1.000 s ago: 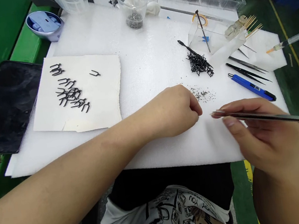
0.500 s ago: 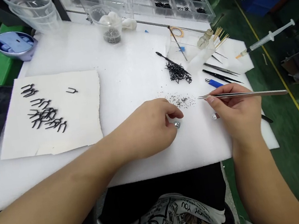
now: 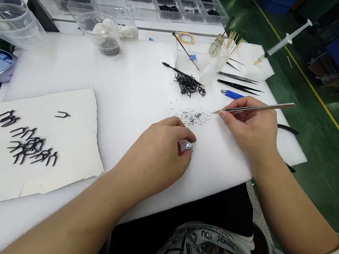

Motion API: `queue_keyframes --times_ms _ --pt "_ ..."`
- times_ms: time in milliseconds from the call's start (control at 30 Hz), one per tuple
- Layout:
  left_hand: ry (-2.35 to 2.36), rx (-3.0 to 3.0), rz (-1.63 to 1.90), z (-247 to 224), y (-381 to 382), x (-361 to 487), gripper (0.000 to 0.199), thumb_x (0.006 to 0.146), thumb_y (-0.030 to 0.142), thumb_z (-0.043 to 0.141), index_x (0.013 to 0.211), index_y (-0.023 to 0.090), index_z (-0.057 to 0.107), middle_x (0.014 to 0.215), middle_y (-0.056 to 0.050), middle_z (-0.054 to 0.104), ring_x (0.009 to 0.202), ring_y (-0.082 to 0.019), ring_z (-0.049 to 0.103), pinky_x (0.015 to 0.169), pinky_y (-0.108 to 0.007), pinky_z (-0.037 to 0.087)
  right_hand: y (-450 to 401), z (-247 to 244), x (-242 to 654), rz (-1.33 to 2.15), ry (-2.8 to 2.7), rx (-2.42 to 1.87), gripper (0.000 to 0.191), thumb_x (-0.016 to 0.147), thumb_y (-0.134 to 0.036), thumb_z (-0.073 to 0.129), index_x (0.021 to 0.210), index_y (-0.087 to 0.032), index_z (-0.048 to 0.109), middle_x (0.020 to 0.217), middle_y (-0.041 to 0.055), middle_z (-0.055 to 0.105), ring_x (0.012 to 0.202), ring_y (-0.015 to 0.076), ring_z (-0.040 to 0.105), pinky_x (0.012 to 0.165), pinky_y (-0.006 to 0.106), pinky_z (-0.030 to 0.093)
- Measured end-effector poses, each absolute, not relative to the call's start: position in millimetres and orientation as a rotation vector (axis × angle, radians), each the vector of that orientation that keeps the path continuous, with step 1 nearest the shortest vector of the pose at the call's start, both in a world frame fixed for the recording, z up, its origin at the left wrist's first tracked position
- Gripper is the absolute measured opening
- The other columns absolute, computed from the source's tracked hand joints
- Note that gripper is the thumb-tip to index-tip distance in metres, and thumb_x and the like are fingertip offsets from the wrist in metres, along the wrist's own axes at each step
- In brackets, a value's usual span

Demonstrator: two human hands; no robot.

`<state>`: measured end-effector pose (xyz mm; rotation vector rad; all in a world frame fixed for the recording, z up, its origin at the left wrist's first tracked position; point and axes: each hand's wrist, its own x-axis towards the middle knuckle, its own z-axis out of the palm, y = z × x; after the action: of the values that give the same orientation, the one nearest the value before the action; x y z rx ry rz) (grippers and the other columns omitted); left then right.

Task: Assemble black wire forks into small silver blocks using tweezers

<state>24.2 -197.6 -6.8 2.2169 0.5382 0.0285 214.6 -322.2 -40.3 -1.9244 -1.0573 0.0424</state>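
Silver metal fitting (image 3: 189, 145) sits pinched between left fingers (image 3: 183, 131), right fingers (image 3: 226, 114) clenching steel tweezers (image 3: 258, 108).

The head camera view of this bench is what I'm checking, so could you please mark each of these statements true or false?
The right hand holds steel tweezers. True.
The left hand holds a syringe. False: it pinches a small silver metal part, and the syringe lies away at the far right.
Black forked parts lie on a white paper sheet. True.
The tweezers' tips touch the pile of black parts. False: they are apart from it, beside scattered dark specks.
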Motion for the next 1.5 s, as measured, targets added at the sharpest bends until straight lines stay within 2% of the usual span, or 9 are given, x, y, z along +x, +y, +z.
queue_keyframes --times_ms 233,867,1267,1367,1500 --pt "0.572 2.243 0.060 -10 -198 24 0.021 0.083 0.023 0.058 0.097 0.021 0.074 0.105 -0.004 0.064 0.068 -0.012 0.061 0.072 -0.032 0.052 -321 -40 215 0.038 -1.081 -1.934 0.009 0.076 -0.023 0.074 0.080 -0.021 0.066 0.074 -0.0006 0.070 0.063 0.0167 0.069 0.062 0.033 0.063" --pt "0.590 2.276 0.047 -11 -199 24 0.021 0.084 0.030 0.059 0.098 0.022 0.072 0.107 -0.003 0.063 0.079 -0.016 0.062 0.074 -0.034 0.050 -323 -40 213 0.072 -1.040 -1.955 0.009 0.075 -0.022 0.076 0.080 -0.021 0.068 0.074 -0.0001 0.072 0.064 0.0181 0.070 0.062 0.034 0.062" --pt "0.568 2.304 0.084 -14 -199 22 0.022 0.082 0.026 0.061 0.102 0.023 0.070 0.107 0.000 0.062 0.073 -0.013 0.061 0.070 -0.032 0.051 -321 -41 214 0.052 -1.057 -1.958 0.009 0.075 -0.022 0.076 0.080 -0.022 0.068 0.073 -0.0011 0.071 0.063 0.0171 0.069 0.060 0.033 0.062" --pt "0.552 2.303 0.088 -15 -199 22 0.022 0.084 0.022 0.058 0.102 0.024 0.070 0.107 0.001 0.062 0.069 -0.011 0.060 0.070 -0.031 0.051 -321 -41 214 0.070 -1.041 -1.930 0.009 0.075 -0.022 0.076 0.080 -0.022 0.068 0.073 -0.0013 0.071 0.064 0.0170 0.069 0.062 0.033 0.062" --pt "0.561 2.315 0.112 -18 -201 21 0.019 0.085 0.023 0.058 0.100 0.025 0.071 0.106 0.001 0.062 0.077 -0.013 0.061 0.071 -0.030 0.050 -330 -36 205 0.054 -0.985 -1.882 0.010 0.075 -0.023 0.077 0.081 -0.022 0.070 0.077 0.0000 0.072 0.070 0.0188 0.071 0.069 0.036 0.063"
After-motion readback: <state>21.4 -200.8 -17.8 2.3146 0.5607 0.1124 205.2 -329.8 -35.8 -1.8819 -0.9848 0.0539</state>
